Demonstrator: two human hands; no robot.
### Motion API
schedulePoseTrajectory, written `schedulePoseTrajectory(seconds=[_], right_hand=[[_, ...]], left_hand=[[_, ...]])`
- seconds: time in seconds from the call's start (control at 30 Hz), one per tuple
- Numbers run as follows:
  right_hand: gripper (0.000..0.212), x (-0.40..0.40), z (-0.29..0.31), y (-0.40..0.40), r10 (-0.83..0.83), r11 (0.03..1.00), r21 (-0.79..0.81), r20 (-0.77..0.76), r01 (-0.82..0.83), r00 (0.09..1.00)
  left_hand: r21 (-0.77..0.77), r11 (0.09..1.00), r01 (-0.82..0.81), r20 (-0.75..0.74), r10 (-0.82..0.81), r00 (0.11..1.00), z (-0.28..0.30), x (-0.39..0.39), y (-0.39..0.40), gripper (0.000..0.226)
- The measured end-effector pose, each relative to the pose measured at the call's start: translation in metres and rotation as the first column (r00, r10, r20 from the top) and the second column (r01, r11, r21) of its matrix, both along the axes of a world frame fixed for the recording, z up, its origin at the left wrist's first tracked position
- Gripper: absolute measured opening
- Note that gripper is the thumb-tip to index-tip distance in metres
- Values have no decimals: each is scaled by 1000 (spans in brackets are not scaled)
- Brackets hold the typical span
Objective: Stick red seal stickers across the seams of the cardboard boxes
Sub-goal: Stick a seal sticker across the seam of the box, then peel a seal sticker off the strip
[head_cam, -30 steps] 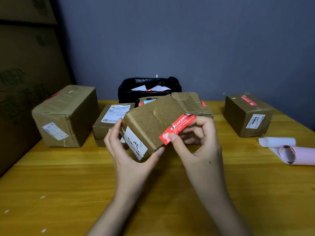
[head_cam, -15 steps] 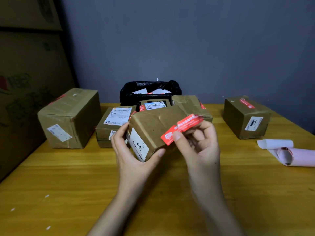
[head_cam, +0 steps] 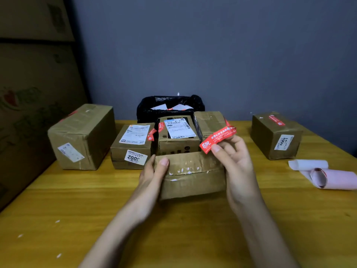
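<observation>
One red seal sticker (head_cam: 219, 139) is pinched between the thumb and fingers of the right hand (head_cam: 234, 163), centre frame, above the cardboard box (head_cam: 191, 175) gripped by the left hand (head_cam: 154, 175). Placement step: next, lower it squarely across the box's seam.

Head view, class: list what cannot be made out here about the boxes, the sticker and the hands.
1. Held box: its far faces are turned away; the left hand covers its left end.
2. Red seal sticker: print too small and blurred; the right hand pinches it, covering its lower edge.
3. Black bag: boxes in front hide its lower part.
4. Pink roll: the right edge cuts it off.
</observation>
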State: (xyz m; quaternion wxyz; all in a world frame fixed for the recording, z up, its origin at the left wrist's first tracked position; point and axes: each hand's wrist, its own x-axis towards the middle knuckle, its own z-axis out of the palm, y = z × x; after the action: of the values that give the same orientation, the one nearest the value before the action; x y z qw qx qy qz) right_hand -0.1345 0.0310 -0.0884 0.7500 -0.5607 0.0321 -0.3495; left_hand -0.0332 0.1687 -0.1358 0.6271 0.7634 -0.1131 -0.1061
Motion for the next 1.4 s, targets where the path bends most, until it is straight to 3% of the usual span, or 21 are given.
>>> schedulePoseTrajectory(seconds=[0.13, 0.2, 0.27, 0.37, 0.47, 0.57, 0.67, 0.7, 0.8, 0.9, 1.03, 1.17, 1.27, 1.4], right_hand=[[21, 6, -3, -1, 11, 996, 89, -115, -1, 993], [16, 10, -4, -2, -7, 991, 130, -160, 28, 987], [12, 12, -6, -4, -15, 989, 141, -216, 47, 976], [20, 13, -10, -5, 3, 990, 138, -283, 37, 959], [34, 12, -11, -6, 58, 987, 164, -317, -5, 947], [26, 9, -11, -7, 43, 995, 102, -320, -11, 946], [11, 7, -9, -9, -57, 997, -68, -287, 39, 956], [8, 7, -7, -11, -89, 991, -124, -267, 58, 960], [9, 10, 5, -16, -125, 957, -286, -232, 55, 965], [12, 25, 21, -20, -127, 917, -398, -222, 29, 967], [13, 62, 54, -24, -103, 873, -488, -229, -23, 968], [4, 106, 87, -41, -215, 812, -581, -223, 47, 951], [12, 138, 101, -53, -177, 840, -543, -295, -13, 939], [17, 171, 117, -67, -46, 928, -357, -393, -106, 919]], left_hand=[[88, 995, 35, 20, -37, 999, 7, -2, 4, 121], [70, 997, -15, -36, 18, 999, 9, 3, 4, 120], [123, 992, 0, -73, 9, 997, 10, 6, 3, 105], [416, 909, 42, -39, -29, 999, 8, 8, 5, 55], [487, 864, 125, 6, -146, 989, 8, 4, 12, 36], [447, 868, 214, -13, -233, 972, 11, -4, 24, 38], [377, 889, 260, 30, -292, 956, 22, -4, 31, 73], [381, 892, 244, 87, -298, 951, 27, -4, 33, 73], [301, 932, 201, 338, -301, 892, 51, -4, 32, 43], [186, 944, 273, 441, -328, 835, 84, 1, 12, 25], [178, 922, 344, 452, -387, 804, 117, 34, -30, 16], [75, 932, 355, 364, -357, 860, 140, 76, -53, 4], [67, 950, 306, 404, -307, 862, 152, 104, -63, 8], [47, 961, 273, 483, -261, 836, 159, 135, -79, 14]])
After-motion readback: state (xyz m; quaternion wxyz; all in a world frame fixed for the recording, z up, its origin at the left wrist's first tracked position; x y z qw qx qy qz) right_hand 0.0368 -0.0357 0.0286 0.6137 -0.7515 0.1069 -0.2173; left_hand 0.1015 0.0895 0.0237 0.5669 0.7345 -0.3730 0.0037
